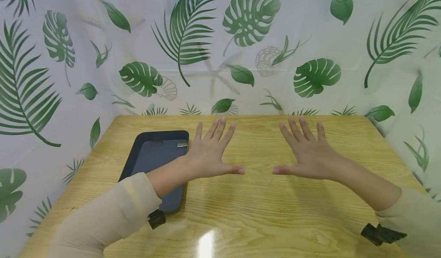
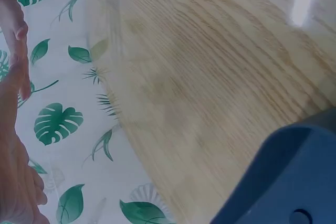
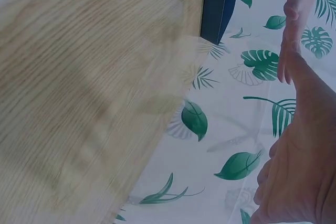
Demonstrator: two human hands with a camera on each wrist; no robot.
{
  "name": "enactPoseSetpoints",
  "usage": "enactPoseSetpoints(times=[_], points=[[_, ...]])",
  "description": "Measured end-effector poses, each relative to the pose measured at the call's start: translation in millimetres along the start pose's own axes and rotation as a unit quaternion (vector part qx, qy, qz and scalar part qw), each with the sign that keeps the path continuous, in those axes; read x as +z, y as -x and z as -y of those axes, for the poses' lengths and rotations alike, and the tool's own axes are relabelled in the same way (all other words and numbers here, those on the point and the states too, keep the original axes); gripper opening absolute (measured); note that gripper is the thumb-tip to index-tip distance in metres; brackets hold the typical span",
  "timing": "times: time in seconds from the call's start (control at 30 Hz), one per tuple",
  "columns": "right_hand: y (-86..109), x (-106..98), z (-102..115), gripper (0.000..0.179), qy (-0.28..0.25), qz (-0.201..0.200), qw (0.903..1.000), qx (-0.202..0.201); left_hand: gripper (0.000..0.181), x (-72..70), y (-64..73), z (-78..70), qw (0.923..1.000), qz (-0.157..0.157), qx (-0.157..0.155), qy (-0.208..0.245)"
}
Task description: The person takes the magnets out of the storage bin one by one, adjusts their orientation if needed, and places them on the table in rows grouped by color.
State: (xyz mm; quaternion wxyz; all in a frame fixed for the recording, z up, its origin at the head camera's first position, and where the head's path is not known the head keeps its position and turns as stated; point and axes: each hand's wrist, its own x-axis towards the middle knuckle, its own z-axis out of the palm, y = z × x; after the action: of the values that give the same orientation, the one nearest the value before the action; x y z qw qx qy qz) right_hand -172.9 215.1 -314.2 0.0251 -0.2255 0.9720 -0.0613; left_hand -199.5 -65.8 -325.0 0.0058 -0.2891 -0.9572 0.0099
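Note:
My left hand is held palm down with its fingers spread, over the right side of a dark blue-grey tray. Its forearm hides part of the tray. Inside the tray's far end lie two small metallic pieces, a darker one and a shinier one; their kind is too small to tell. Over the wooden table, right of centre, my right hand has its fingers straight and apart, and it holds nothing. The two thumbs point toward each other with a gap between them. In the left wrist view, a tray corner shows a round hole or dimple.
A light wood-grain table spreads under both hands. White cloth with green leaf prints hangs behind it and along both sides. Dark straps or mounts hang at the left sleeve and right sleeve.

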Motion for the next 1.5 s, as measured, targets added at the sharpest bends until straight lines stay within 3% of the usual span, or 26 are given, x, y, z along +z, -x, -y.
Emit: enactPoseSetpoints(times=[0.6, 1.5], points=[[-24.7, 5.4, 25.0, 0.114, 0.014, 0.007, 0.9997, -0.021, 0.115, 6.4, 15.7, 23.7, 0.9997, 0.016, -0.019, 0.005], [-53.7, 7.1, 72.6, 0.115, 0.026, 0.012, 0.9962, -0.082, 0.114, 7.5, 45.4, 55.7, 0.9988, 0.01, -0.048, -0.005]])
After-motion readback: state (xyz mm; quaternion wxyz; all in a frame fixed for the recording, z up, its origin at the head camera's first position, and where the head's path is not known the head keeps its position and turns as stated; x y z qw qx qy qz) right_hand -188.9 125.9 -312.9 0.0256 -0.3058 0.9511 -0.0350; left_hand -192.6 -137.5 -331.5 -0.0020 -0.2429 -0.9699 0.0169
